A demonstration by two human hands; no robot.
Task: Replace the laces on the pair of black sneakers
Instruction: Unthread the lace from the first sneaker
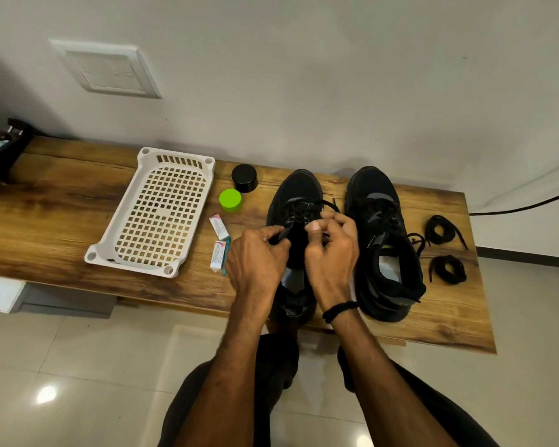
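You sat facing a wooden bench (62, 204) with a pair of black sneakers side by side on it, toes pointing at the wall. Both of your hands worked over the left sneaker (296, 191). Your left hand (259, 253) pinched the eyelet edge near the shoe's opening, fingers curled. Your right hand (331, 250) pinched the black lace (331, 206) between thumb and forefinger, and its loose end trailed toward the toe of the right sneaker (373, 191). That shoe stood untouched with its lace slack.

Two coiled laces (439, 229) lay on the bench just beyond the right sneaker. Whether they were the new pair could not be told. A white basket (175, 154) sat well to the left.

The step looked like working the lace through the upper eyelets. It would have gone best with the left hand steadying the eyelet edge while the right drew the lace straight along the hole's line, one crossing at a time. Short, even pulls would have kept black lace from snagging unseen against black fabric.
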